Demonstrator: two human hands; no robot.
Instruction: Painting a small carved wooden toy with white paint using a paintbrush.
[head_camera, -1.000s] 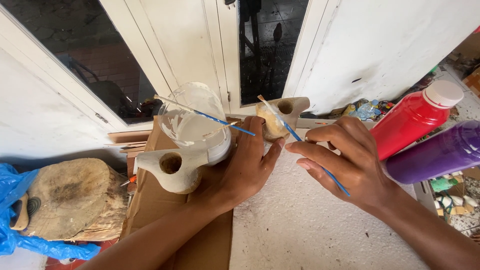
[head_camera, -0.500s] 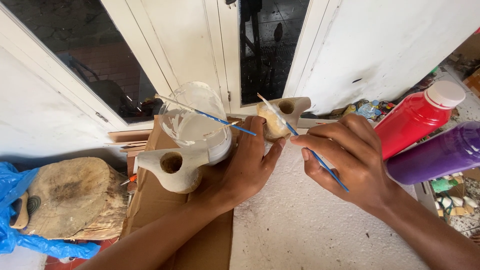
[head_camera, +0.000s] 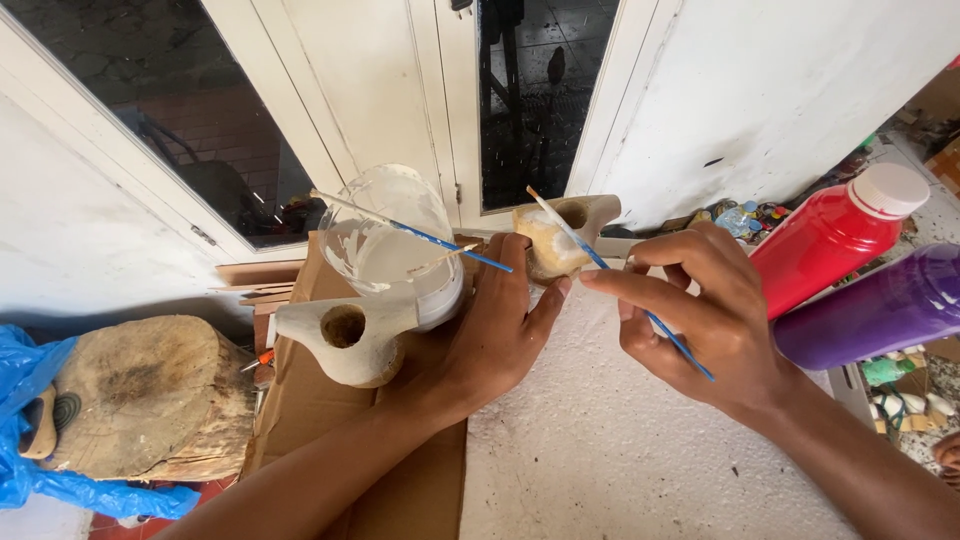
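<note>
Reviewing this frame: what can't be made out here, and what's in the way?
- Head view: most of the small wooden piece is hidden behind the left hand.
- Brush mid-handle is covered by the right hand.
- Purple bottle is cut off by the right edge.
- Small items beside the bottles: too small to tell.

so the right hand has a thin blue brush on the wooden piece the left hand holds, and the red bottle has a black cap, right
Not quite: the head view shows the red bottle with a white cap, not a black one. The rest stands: the right hand holds a thin blue brush to the wooden piece held by the left hand.
</note>
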